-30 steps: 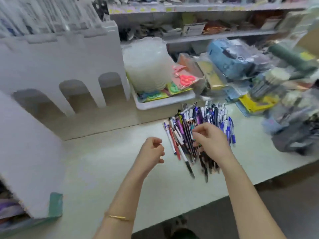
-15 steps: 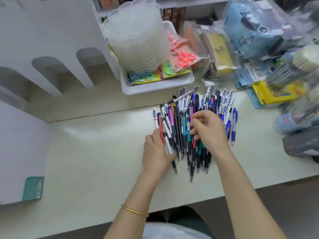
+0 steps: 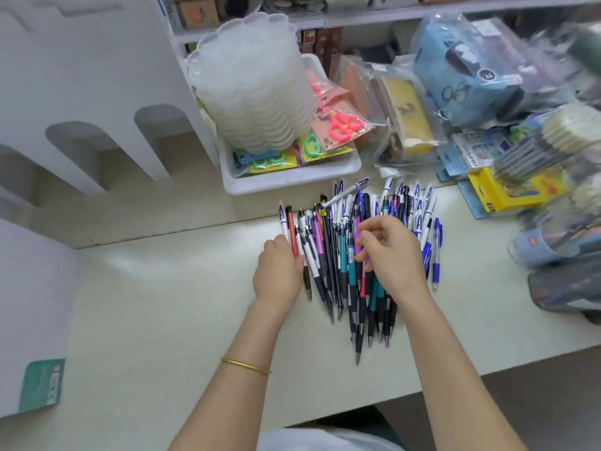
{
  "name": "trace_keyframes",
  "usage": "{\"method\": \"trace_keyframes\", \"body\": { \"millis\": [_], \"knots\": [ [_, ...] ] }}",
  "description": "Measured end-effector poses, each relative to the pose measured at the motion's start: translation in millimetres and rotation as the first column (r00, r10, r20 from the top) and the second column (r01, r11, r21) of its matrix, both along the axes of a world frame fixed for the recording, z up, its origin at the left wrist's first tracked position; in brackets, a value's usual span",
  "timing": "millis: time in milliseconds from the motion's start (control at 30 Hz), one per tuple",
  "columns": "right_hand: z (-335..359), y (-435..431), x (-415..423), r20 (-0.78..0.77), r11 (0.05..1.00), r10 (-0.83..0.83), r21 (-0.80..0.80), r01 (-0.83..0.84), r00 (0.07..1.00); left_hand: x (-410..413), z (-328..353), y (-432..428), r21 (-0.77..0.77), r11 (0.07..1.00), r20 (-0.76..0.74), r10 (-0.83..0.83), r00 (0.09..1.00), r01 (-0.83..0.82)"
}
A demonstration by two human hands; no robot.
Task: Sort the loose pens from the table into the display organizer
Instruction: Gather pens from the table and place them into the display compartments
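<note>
— Pale table, shop shelves behind. What stands at far left, pls?
— White display organizer w/ arched slots, on the table's left side. Next comes a white tray w/ stacked clear lids.
— And the hands?
— Left hand: fingers curled on the left edge of the pens; if it grips one, I cannot tell. Pens lie in one pile at table centre, well apart from the organizer. Right hand is over the pile, thumb & forefinger pinching a purple pen. Further right, packed goods.
</note>
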State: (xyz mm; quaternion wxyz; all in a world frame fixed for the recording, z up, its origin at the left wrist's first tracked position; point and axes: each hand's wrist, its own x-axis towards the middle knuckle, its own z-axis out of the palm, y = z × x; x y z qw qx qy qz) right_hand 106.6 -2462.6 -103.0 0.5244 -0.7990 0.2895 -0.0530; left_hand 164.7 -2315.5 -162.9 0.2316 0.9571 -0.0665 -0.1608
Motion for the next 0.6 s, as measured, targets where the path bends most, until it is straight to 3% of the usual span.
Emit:
{"method": "trace_keyframes", "body": {
  "millis": [100,167,233,333,433,600],
  "knots": [
    [4.0,-8.6,14.7,-0.007,0.997,0.032,-0.068,-0.032,0.999,6.9,1.7,-9.2,0.026,0.997,0.022,0.078,0.997,-0.078],
    [5.3,-12.5,28.0,-0.001,0.969,0.096,-0.228,-0.093,0.995,6.8,2.5,-16.5,-0.028,0.99,0.007,0.136,0.991,-0.135],
    [5.0,-13.3,47.0,-0.047,0.858,0.218,-0.467,-0.214,0.975,6.0,1.3,-23.7,-0.048,0.99,-0.015,0.135,0.991,-0.135],
    [-0.2,-9.1,80.1,-0.267,0.57,0.399,-0.677,-0.465,0.877,1.9,-2.5,-28.9,-0.008,0.995,0.011,0.103,0.995,-0.103],
    [-7.3,-4.9,103.1,-0.45,0.376,0.444,-0.691,-0.618,0.774,-1.3,-4.3,-29.7,0.022,0.994,0.03,0.103,0.994,-0.104],
    [-18.5,-8.2,109.9,-0.542,0.311,0.431,-0.662,-0.682,0.722,-2.8,-4.9,-27.8,0.023,0.991,0.043,0.132,0.99,-0.133]
  ]
}}
